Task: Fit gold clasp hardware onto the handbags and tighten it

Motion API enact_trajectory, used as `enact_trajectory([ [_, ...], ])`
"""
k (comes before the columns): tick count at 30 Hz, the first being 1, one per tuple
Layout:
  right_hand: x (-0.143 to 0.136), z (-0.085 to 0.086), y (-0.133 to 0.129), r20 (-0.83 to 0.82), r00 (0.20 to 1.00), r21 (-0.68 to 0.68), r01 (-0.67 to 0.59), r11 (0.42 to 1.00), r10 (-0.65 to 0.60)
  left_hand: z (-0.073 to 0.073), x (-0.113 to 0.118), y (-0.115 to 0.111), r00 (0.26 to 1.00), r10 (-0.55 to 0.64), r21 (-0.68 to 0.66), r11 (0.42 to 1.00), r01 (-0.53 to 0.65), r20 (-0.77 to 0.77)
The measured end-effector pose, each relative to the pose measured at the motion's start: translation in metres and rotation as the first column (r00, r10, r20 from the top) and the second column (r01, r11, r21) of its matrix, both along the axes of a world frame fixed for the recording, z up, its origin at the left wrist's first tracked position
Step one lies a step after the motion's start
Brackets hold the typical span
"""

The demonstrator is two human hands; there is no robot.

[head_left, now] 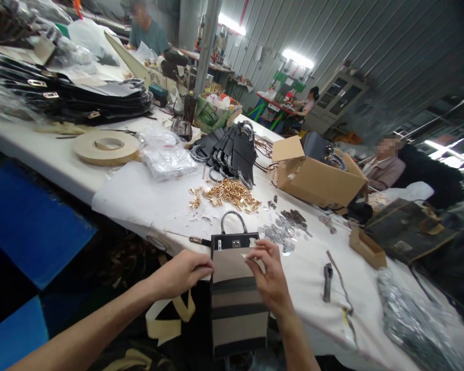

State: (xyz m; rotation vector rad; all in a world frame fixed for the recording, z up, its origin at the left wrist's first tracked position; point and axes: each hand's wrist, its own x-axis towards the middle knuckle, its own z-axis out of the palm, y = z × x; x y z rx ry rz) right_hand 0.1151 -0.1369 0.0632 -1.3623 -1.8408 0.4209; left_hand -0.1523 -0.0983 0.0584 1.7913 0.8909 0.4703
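Note:
A striped handbag (235, 296) in beige, grey and black lies at the table's front edge, its lower part reaching past the edge. Its thin loop handle (234, 219) points away from me, and a small metal clasp (236, 243) sits on the black top band. My left hand (191, 270) is closed at the bag's left side; whatever its fingers hold is hidden. Over the bag's upper right, my right hand (268, 270) pinches a small pale piece (244, 256), perhaps tape. Another pale patch (252, 241) is on the top band beside the fingers.
Gold metal fittings (232, 195) and silver plates (280, 232) are heaped behind the bag. Black bag parts (232, 149), a cardboard box (317, 175) and a tape roll (106, 147) lie farther back. A dark tool (327, 282) lies right. Several people (384, 165) sit beyond.

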Motion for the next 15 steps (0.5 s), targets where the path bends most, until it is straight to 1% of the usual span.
enact_trajectory([
  [1,0.007,-0.003,0.014,-0.008,1.0,-0.05,0.014,0.999,-0.014,0.0,0.0,-0.003,0.998,-0.057,0.026,0.998,0.057,0.003],
  [3,0.018,-0.011,0.038,-0.015,1.0,-0.175,-0.022,0.984,0.02,0.0,0.002,-0.009,0.988,-0.156,0.088,0.984,0.155,0.011],
  [5,0.024,-0.02,0.057,-0.023,0.997,-0.282,-0.071,0.957,0.068,-0.002,0.004,-0.014,0.976,-0.217,0.146,0.966,0.212,0.014],
  [6,0.025,-0.023,0.063,-0.026,0.997,-0.316,-0.083,0.945,0.079,-0.003,0.004,-0.016,0.974,-0.228,0.163,0.961,0.223,0.009],
  [8,0.026,-0.029,0.07,-0.023,0.996,-0.354,-0.087,0.931,0.084,-0.006,0.004,-0.018,0.977,-0.215,0.168,0.962,0.213,-0.009],
  [10,0.025,-0.031,0.072,-0.01,0.996,-0.373,-0.091,0.924,0.094,-0.009,0.003,-0.018,0.984,-0.178,0.147,0.973,0.18,-0.026],
  [12,0.024,-0.031,0.074,0.001,0.994,-0.385,-0.101,0.918,0.11,-0.012,0.002,-0.017,0.988,-0.15,0.121,0.981,0.153,-0.035],
  [15,0.023,-0.029,0.076,0.006,0.992,-0.398,-0.115,0.91,0.128,-0.014,0.001,-0.015,0.989,-0.141,0.104,0.984,0.144,-0.04],
])
